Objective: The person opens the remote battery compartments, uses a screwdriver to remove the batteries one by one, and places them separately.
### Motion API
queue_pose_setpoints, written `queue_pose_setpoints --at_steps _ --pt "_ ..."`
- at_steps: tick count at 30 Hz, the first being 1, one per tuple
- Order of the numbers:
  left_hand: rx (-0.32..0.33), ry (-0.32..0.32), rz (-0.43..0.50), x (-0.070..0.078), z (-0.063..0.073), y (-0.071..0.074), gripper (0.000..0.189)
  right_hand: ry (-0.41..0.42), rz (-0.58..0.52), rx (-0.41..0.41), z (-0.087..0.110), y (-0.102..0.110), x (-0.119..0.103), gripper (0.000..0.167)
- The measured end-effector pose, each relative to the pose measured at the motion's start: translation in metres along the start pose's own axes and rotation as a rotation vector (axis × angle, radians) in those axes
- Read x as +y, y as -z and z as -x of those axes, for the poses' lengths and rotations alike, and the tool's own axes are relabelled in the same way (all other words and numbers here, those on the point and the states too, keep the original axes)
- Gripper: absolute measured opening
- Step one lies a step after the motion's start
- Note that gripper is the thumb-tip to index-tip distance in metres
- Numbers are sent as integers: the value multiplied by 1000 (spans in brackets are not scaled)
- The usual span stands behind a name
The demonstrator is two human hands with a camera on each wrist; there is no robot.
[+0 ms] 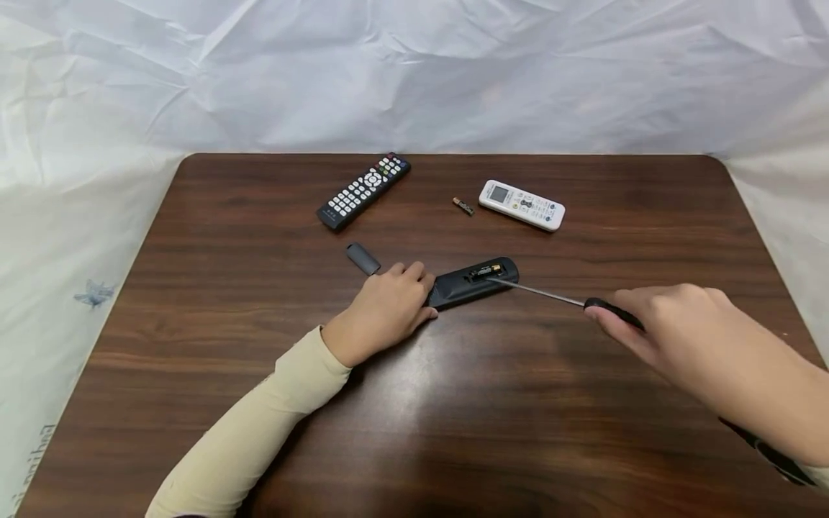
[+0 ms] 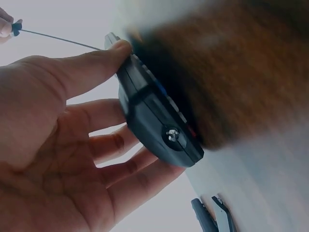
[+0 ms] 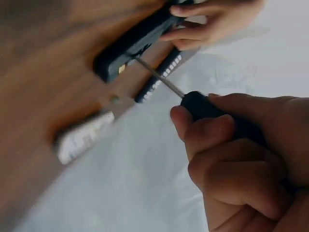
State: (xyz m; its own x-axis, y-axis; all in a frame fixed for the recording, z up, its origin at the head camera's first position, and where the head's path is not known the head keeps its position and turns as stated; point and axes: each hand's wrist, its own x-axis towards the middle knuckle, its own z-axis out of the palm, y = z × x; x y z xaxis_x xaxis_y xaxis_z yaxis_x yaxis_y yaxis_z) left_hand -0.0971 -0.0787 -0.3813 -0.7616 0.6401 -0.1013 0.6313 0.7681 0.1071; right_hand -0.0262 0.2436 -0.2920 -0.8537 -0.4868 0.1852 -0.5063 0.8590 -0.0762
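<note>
Brown wood-grain table (image 1: 220, 288), black remote (image 1: 365, 191) and white remote (image 1: 522, 206) buttons up toward far edge, battery (image 1: 463, 206) between them, cover (image 1: 363, 259) nearer, opened remote (image 1: 463, 289) face down.

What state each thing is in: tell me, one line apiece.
Open remote: face down, back uncovered, gripped by the left hand
Inner battery: exposed in the open remote; whether fully seated, cannot tell
Cover: off, lying on the table
Loose battery: lying on its side
Far black remote: face up
White remote: face up
Screwdriver: held in the right hand, tip at the inner battery
</note>
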Motion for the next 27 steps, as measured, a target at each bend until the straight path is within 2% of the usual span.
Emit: queue_pose_setpoints --at_steps 3,7,15,21,24,27 --pt "-20 10 8 0 -1 0 48 -117 -61 -165 -4 0 8 31" --pt "-22 12 23 1 -2 -1 50 -185 -136 -261 -3 -7 15 23" --pt "-22 11 15 2 -3 1 52 -310 -304 -261 10 -20 34 29" --pt "-28 23 27 1 -2 2 52 -465 -544 -348 14 -31 49 36" --pt "-31 24 19 0 -2 2 52 -514 -663 -380 16 -38 52 40" --pt "-31 24 17 0 -2 2 51 -542 -717 -389 18 -42 51 40"
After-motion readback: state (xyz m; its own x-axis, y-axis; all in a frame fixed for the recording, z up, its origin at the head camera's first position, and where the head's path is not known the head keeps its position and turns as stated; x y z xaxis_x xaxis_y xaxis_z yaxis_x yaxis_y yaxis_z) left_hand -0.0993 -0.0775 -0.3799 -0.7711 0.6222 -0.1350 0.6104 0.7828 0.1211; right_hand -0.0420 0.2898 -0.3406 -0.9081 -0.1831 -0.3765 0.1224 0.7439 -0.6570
